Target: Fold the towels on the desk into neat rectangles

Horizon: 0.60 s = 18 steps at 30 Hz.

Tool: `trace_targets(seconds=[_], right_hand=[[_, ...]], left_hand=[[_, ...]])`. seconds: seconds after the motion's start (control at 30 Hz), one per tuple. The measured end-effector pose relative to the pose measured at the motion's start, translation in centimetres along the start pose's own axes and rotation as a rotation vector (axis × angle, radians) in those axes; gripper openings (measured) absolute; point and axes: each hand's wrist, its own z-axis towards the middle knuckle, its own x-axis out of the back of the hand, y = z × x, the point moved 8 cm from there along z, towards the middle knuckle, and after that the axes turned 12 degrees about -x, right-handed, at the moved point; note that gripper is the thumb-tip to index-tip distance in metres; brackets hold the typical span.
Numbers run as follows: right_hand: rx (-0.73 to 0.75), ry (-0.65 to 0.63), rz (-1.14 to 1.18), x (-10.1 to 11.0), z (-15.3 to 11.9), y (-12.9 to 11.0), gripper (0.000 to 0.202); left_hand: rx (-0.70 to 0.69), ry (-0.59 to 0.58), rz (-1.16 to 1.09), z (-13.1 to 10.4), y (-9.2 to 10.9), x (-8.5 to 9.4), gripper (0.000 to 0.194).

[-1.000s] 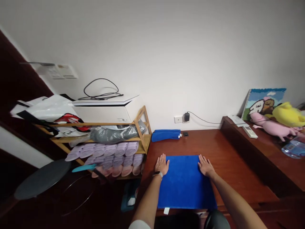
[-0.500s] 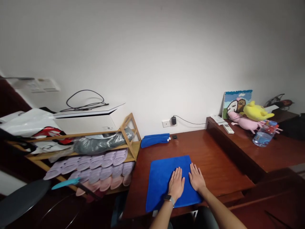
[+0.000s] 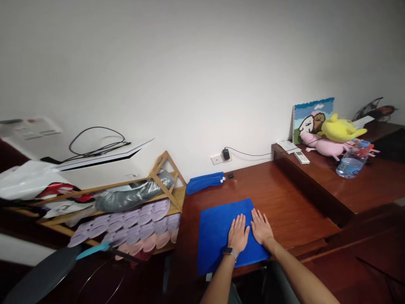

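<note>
A blue cloth (image 3: 212,230) lies spread out flat on the reddish-brown desk (image 3: 297,223), with a small white tag at its near left corner. My left hand (image 3: 238,235) rests palm down on the cloth, right of its middle, fingers stretched out. It wears a watch (image 3: 230,252) at the wrist. Close beside it, my right hand (image 3: 261,227) lies flat at the cloth's right edge, fingers extended. Neither hand grips anything. Against the wall at the back of the desk is a folded blue cloth (image 3: 205,183) with a white label.
Left of the desk stands a wooden rack (image 3: 171,198) holding several slippers (image 3: 145,215) and a white box (image 3: 104,169). On the raised right-hand surface are a remote (image 3: 301,158), a water bottle (image 3: 352,162), a pink plush (image 3: 325,147) and a yellow plush (image 3: 340,128). A black charger (image 3: 225,153) is plugged into the wall.
The camera view has tilted and shifted slightly. Both hands stay flat on the cloth in nearly the same places, and the cloth looks unchanged.
</note>
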Motion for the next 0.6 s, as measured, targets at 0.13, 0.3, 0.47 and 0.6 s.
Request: trace_targets(seconds=[0.13,0.3,0.47,0.6], right_hand=[[0.024,0.037,-0.011,-0.7,0.4,0.3,0.065],[0.044,0.069,-0.044,-1.2,0.9,0.7,0.065],[0.011,0.089,-0.082,-0.6,0.1,0.1,0.066],[0.011,0.138,-0.07,-0.6,-2.0,-0.8,0.066]], left_hand=[[0.221,-0.003,0.08,-6.3,-8.6,1.9,0.062],[0.372,0.041,0.145,-14.0,-16.7,3.7,0.065],[0.357,0.1,0.14,-14.7,-16.6,3.6,0.065],[0.352,0.141,0.131,-14.2,-16.4,3.3,0.065]])
